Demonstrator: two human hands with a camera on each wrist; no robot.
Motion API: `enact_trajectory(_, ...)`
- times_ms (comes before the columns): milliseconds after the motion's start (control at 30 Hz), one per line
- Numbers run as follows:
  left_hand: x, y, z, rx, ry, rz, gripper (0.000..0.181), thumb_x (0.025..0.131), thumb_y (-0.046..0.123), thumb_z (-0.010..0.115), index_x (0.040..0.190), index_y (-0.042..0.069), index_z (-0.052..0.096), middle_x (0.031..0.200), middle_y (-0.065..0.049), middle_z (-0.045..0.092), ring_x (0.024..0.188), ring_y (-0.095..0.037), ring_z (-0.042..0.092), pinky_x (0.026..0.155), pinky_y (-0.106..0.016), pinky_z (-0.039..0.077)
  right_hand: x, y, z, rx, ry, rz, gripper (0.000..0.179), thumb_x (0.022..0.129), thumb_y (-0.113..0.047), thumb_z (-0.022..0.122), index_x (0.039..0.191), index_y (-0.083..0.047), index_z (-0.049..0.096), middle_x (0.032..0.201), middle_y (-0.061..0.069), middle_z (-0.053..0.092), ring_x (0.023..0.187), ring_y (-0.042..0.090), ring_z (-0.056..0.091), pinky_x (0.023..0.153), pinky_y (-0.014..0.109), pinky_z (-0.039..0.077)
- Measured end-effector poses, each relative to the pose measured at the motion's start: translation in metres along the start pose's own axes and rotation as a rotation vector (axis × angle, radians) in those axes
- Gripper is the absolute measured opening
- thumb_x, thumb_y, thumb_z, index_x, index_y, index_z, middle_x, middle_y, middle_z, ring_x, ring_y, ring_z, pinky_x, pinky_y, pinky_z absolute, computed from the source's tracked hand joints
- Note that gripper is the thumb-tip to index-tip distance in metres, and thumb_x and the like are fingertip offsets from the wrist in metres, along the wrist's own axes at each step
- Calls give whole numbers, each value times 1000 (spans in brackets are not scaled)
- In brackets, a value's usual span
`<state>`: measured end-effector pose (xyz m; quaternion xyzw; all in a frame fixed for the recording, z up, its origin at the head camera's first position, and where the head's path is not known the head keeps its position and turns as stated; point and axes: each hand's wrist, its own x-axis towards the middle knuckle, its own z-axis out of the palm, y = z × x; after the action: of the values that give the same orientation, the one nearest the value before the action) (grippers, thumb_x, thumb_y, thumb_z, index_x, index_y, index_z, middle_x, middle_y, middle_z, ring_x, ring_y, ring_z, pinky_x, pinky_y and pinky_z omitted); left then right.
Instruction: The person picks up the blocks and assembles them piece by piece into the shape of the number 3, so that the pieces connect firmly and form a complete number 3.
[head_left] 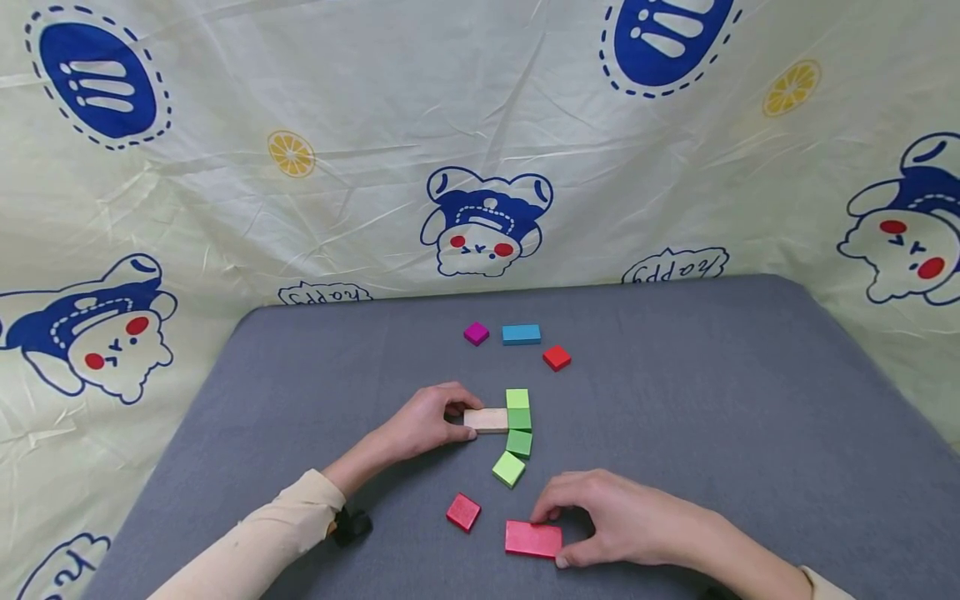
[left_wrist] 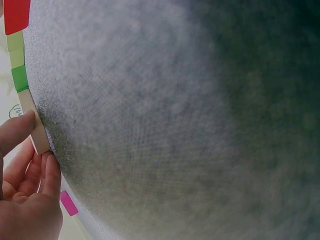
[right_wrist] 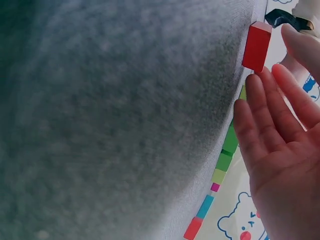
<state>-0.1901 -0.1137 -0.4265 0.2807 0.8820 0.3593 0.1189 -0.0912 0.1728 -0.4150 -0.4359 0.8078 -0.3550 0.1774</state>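
In the head view, my left hand (head_left: 435, 422) pinches the left end of a plain wooden block (head_left: 491, 421) between thumb and fingers. That block's right end meets a green block (head_left: 519, 419) in a short curved row. The row also has a light green block (head_left: 517, 397) at its far end, another green block (head_left: 519, 443) and a light green block (head_left: 508, 469) turned at an angle at the near end. Lower right, my right hand (head_left: 622, 517) holds a long pinkish-red block (head_left: 532, 540), fingertips at its far edge and thumb by its near right corner.
A small pinkish-red block (head_left: 463, 512) lies left of the long one. Toward the back of the grey table (head_left: 712, 400) are a magenta block (head_left: 476, 334), a blue block (head_left: 521, 335) and a red block (head_left: 557, 358). A printed cloth (head_left: 360, 217) hangs behind the table.
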Motion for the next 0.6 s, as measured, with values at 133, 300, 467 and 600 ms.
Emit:
enact_trajectory(133,0,0,0,2,1,-3,28,84,8,77,112,12,71,102,6,62,93,-10,59,85,-31,50,1,1,2,-23,1,-11,33,85,-24,78,115,-31,65,107,-21,60,98,0,57,87,27,48)
enact_trajectory(300,0,0,0,6,2,-5,28,84,8,76,112,12,71,102,6,62,93,-11,59,85,-32,49,2,1,2,-35,-6,-10,33,85,-21,78,114,-32,65,106,-21,59,97,-1,57,86,27,49)
enact_trajectory(467,-1,-1,0,9,1,-4,28,85,9,76,112,13,71,102,6,62,93,-11,59,85,-32,49,3,2,3,-42,-10,-16,32,85,-19,77,113,-31,66,103,-21,59,94,-1,56,83,25,49)
enact_trajectory(600,-1,-1,0,14,1,-8,28,85,9,76,112,13,71,103,6,62,94,-11,58,86,-33,49,2,2,4,-20,-22,1,32,85,-18,77,112,-31,65,103,-21,59,92,-2,56,80,23,49)
